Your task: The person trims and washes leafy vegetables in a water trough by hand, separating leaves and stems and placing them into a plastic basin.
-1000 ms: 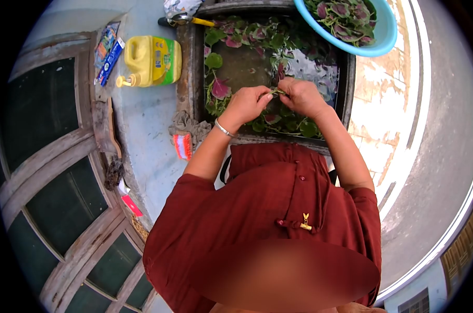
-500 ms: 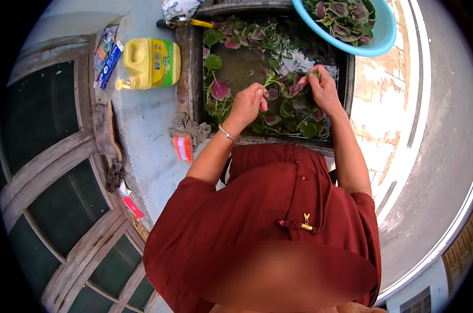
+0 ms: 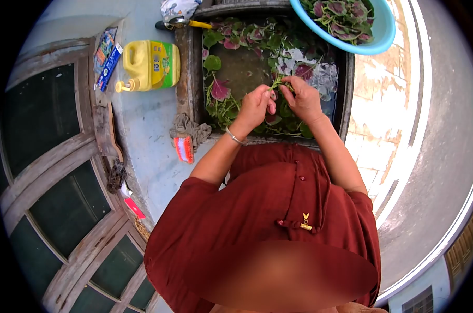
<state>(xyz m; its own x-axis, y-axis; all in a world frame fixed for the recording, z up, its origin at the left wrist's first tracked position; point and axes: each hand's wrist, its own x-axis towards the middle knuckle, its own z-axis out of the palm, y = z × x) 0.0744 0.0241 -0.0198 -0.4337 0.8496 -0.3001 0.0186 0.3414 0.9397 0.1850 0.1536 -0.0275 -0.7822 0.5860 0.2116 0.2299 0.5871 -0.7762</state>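
My left hand [image 3: 256, 108] is closed on the green stems of a sprig of red amaranth [image 3: 278, 82], thumb and forefinger pinched together. Close beside it, my right hand [image 3: 302, 99] also pinches the sprig, and its fingers partly cover the stems. Both hands are above a dark-rimmed sink [image 3: 345, 94] holding water. Green and purple amaranth leaves [image 3: 220, 89] float along its left, back and front sides. Bright reflections lie on the water to the right.
A light-blue basin [image 3: 369, 50] of amaranth leaves stands at the back right. Left of the sink are a yellow pump jug [image 3: 160, 63], a grey rag [image 3: 192, 128] and an orange-and-white brush [image 3: 183, 149]. A yellow-handled tool [image 3: 200, 24] lies at the back-left corner.
My right hand has moved left and slightly down, up against my left hand. My left hand has shifted slightly right. More of the reflecting water at right is uncovered.
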